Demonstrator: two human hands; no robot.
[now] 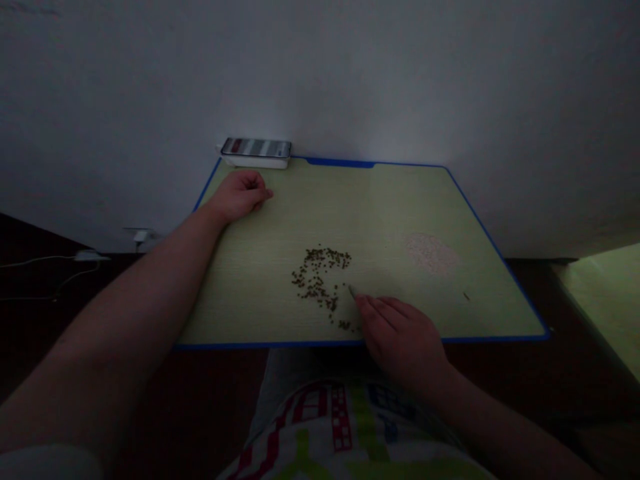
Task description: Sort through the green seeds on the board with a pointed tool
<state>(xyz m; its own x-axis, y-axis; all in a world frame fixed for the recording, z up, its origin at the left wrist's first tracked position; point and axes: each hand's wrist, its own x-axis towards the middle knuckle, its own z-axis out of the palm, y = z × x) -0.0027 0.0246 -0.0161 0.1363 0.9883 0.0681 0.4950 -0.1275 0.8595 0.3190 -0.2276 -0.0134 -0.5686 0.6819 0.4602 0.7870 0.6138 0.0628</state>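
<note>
The dark beans (315, 291), at ten o'clock from the right hand (400, 332), whose fingers pinch a slim thing (352, 291), look light, hard and quick to roll, so best taken singly across the middle, while the left hand (243, 195) curls, its grasp impossible to tell.

A plain, pale grey wall (350, 80) rises in front of me, brightest just above the far edge of my surface (370, 207), which is pale yellow-green with a blue rim (493, 240). The room is dim, and the wall darkens toward its upper corners. Below me the floor (200, 407) is a very dark reddish brown. Low on my left I see a white plug (141, 237) and white cables (45, 262); on my right, a lighter yellowish patch (613, 297) I cannot identify.
</note>
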